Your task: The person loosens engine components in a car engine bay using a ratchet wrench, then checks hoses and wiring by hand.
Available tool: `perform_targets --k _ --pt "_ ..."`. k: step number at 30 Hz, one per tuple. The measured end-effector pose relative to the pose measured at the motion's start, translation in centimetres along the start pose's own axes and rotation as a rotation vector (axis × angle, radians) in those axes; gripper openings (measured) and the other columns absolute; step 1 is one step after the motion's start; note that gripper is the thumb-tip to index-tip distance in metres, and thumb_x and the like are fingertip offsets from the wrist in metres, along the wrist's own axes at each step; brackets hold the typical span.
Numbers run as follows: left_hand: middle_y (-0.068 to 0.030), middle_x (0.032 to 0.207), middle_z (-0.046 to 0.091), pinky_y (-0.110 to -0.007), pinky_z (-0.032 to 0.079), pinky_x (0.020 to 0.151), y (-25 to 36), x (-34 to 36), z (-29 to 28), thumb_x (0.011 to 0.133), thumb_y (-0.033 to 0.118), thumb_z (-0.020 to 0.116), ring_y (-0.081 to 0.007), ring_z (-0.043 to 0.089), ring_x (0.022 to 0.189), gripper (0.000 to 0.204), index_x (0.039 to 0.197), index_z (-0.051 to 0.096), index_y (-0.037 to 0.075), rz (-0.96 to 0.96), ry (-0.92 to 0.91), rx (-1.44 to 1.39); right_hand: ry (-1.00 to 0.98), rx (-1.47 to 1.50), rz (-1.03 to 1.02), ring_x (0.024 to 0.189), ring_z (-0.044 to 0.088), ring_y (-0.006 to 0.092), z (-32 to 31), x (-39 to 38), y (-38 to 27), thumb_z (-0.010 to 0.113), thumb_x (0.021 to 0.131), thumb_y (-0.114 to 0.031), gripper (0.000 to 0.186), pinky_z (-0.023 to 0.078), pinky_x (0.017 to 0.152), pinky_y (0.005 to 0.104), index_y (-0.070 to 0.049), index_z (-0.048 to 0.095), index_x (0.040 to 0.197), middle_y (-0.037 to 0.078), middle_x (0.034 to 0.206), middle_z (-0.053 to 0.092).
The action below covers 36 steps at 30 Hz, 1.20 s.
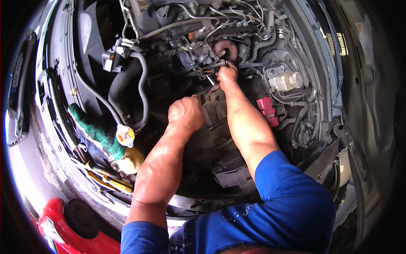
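- Engine bay: one, open, surrounding both hands.
- Red car: one, lower left.
- Green cloth: one, left, on the front edge.
- Left hand: fingers curled closed; contents cannot be discerned.
- Right hand: fingers bent, obscuring the bar's right end; pinch cannot be determined.
- Metal bar: one, below the brown curved pipe; long axis left to right, rising slightly rightward.

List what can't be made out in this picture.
Left hand, head view: palm and anything in it, hidden by the hand itself.
Right hand, head view: palm side, hidden by the hand's back.
Red car, head view: part cut off by the lower edge.
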State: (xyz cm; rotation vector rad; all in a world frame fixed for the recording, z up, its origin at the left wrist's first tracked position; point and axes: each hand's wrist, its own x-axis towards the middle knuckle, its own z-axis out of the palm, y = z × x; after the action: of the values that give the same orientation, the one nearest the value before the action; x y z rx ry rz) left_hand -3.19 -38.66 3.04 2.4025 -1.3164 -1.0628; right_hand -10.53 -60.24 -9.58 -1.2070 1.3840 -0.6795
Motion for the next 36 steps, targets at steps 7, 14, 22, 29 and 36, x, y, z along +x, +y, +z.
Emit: perform_targets --k 7,14,22,29,36 --pt "-0.0198 0.099 0.071 -0.045 0.056 0.082 -0.4 0.0 0.4 0.084 0.013 0.056 -0.0372 0.07 0.095 0.025 0.105 0.067 0.004 0.003 -0.006 -0.047 -0.071 0.039 -0.026 0.045 0.051 0.0116 0.0 -0.1 0.2 0.056 0.094 -0.01 0.014 0.033 0.035 0.0258 -0.007 0.062 0.107 0.002 0.066 0.054" --pt "-0.0191 0.1 0.072 -0.044 0.056 0.082 -0.7 -0.3 0.4 0.083 0.012 0.056 -0.0362 0.07 0.095 0.026 0.106 0.067 0.004 0.0 -0.014 -0.053 -0.082 0.024 0.035 0.045 0.05 0.0107 0.3 -0.4 0.1 0.056 0.095 -0.013 0.011 0.033 0.035 0.0253 -0.007 0.062 0.102 0.002 0.068 0.055" --pt "-0.0188 0.099 0.072 -0.044 0.057 0.082 -0.2 -0.2 0.4 0.081 0.011 0.058 -0.0362 0.07 0.095 0.027 0.105 0.068 0.004 0.02 -0.013 -0.055 -0.053 -0.127 -0.005 0.049 0.051 0.0124 -1.7 0.7 0.4 0.06 0.096 -0.018 0.013 0.039 0.041 0.0285 -0.006 0.061 0.102 0.002 0.067 0.055" --pt "-0.0191 0.099 0.072 -0.044 0.057 0.082 -1.0 -0.6 0.4 0.078 0.012 0.062 -0.036 0.07 0.095 0.026 0.102 0.068 0.004 0.024 0.023 -0.066 -0.805 -1.158 -0.123 0.12 0.059 0.0342 -4.3 -5.9 -3.3 0.069 0.073 -0.009 0.086 0.044 0.103 0.0354 -0.006 0.035 0.151 0.028 0.13 0.059" --pt "-0.019 0.106 0.07 -0.044 0.055 0.086 -0.1 -0.7 1.0 0.079 0.021 0.067 -0.0355 0.068 0.099 0.04 0.115 0.063 0.003 0.246 0.125 -0.184 -0.18 -1.05 -0.693 0.098 0.062 0.0433 -5.2 -6.7 0.6 0.068 0.085 -0.019 0.044 0.052 0.086 0.0467 -0.003 0.061 0.125 0.024 0.105 0.062"
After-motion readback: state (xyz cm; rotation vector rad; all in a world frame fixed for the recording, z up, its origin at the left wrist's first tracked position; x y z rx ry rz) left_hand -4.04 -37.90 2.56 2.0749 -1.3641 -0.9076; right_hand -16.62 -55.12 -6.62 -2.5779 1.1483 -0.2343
